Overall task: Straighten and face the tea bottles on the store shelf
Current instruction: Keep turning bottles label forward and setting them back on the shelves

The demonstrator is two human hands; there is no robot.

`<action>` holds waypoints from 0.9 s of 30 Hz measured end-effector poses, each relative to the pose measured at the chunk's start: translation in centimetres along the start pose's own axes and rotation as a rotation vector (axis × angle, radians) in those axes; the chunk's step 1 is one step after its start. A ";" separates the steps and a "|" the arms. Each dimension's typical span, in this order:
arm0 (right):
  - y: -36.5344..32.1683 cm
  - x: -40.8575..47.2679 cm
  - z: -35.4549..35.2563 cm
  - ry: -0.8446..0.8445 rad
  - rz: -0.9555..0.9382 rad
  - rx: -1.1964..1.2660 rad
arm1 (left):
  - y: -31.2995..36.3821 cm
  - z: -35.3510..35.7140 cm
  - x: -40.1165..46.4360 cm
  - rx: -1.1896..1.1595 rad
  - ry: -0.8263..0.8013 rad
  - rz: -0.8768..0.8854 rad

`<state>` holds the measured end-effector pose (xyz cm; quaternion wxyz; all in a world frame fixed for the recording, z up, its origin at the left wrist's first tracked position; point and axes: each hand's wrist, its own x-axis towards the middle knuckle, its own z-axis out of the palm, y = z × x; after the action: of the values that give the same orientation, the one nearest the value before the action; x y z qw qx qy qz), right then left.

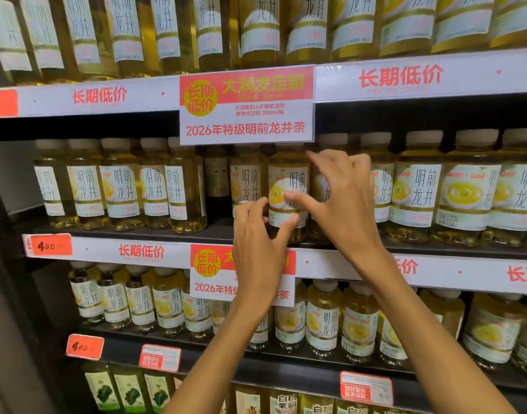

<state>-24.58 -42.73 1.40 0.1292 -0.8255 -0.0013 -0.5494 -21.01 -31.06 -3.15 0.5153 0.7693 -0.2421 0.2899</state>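
Rows of pale yellow tea bottles with white labels fill the shelves. On the middle shelf [154, 234] one tea bottle [289, 180] stands upright near the front edge, its label facing out. My left hand [260, 243] grips its lower part, thumb on the label's bottom. My right hand [342, 198] wraps its right side, thumb across the label and fingers behind, partly hiding the neighbouring bottle [319, 186]. Left of the held bottle, one bottle [247, 183] stands and another bottle [216, 177] sits further back in a gap.
A hanging price sign [246, 106] covers the caps of the middle bottles. A second sign [214, 273] hangs from the middle shelf's edge, partly behind my left arm. Bottles right of my hands [417, 186] stand packed close. Lower shelves hold more bottles [322, 321].
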 end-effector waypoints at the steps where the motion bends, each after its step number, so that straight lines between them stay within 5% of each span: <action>1: 0.0 0.1 0.2 0.013 -0.004 -0.039 | 0.1 0.2 -0.1 0.026 0.023 0.003; 6: 0.1 0.8 1.2 0.056 -0.033 -0.162 | 0.3 1.1 0.0 0.266 -0.005 0.058; 13: 1.6 1.7 0.2 0.263 -0.029 -0.236 | 1.2 1.2 -0.5 0.246 0.048 0.075; 18: 2.6 2.6 -0.6 0.083 0.043 -0.321 | 2.7 1.7 -1.5 0.128 0.063 0.216; 22: 2.7 1.8 -1.6 0.175 0.020 -0.114 | 3.0 2.2 -2.1 0.012 -0.016 0.221; 27: 2.2 -0.9 -2.6 0.124 0.053 0.537 | 3.3 2.5 -2.7 -0.187 -0.065 0.207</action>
<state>-26.98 -45.31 1.04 0.3577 -0.7261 -0.1173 -0.5753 -24.73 -34.33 -3.62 0.5439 0.6977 -0.3626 0.2929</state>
